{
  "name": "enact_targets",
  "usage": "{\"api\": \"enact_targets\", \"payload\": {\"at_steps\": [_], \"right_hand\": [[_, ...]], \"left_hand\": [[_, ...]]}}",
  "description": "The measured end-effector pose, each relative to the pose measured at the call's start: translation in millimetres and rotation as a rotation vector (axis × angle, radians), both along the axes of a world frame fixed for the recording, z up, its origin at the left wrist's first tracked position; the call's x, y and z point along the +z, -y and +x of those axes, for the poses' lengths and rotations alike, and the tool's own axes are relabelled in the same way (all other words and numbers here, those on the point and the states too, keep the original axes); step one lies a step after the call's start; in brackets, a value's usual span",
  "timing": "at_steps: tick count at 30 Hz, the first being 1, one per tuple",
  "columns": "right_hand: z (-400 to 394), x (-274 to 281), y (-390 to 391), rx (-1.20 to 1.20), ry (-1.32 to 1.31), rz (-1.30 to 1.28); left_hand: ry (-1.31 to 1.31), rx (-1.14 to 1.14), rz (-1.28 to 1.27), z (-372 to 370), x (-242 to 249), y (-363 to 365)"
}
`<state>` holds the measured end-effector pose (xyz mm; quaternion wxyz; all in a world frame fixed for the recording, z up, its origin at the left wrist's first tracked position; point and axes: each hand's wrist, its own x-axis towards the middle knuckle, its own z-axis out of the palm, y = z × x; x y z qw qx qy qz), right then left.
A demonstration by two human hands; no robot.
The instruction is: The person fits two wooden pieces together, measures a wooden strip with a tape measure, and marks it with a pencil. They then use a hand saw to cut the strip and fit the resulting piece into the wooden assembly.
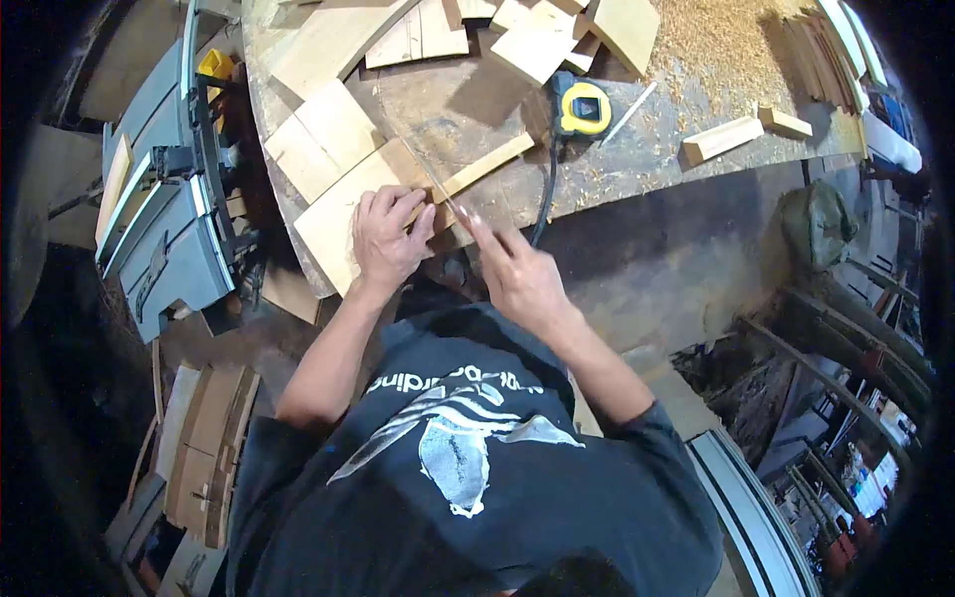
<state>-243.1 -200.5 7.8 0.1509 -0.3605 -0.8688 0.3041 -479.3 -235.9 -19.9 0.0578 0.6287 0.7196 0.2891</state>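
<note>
My left hand [391,239] presses down on a pale wooden board [343,214] at the near edge of the workbench, its fingers curled at the board's right end. My right hand [522,279] is closed around a thin-bladed tool [430,177], seen almost edge-on; its handle is hidden in my fingers. The blade runs away from me along the board's right end, close to my left fingertips. A narrow wooden strip [487,165] lies just right of the blade. Behind the board rests another pale wooden piece [323,139].
A yellow and black tape measure [584,107] and a dark cable [547,194] lie right of the strip. Wood offcuts [537,45] are piled at the back, with shavings [706,60] beside them. Two small blocks [723,139] sit rightward. A grey-blue machine [164,239] stands left.
</note>
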Motion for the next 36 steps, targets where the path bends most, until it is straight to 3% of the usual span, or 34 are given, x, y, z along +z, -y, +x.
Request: {"api": "enact_targets", "payload": {"at_steps": [14,18,22,27,33,36], "right_hand": [[24,15,26,-0.014,-0.047,-0.033],[-15,1,0,-0.041,-0.018,-0.027],[39,1,44,-0.037,-0.018,-0.050],[-13,2,2,-0.064,0.011,-0.010],[34,-8,38,-0.051,-0.019,-0.028],[-3,-3,3,-0.090,-0.134,0.049]], "left_hand": [[0.020,-0.006,0.033,0,1,1],[-0.007,-0.008,0.034,1,0,4],[0.008,-0.005,0.029,1,3,0],[0.003,-0.017,0.018,2,2,3],[0.000,-0.034,0.036,-1,7,-1],[-0.028,-0.016,0.038,1,5,0]]}}
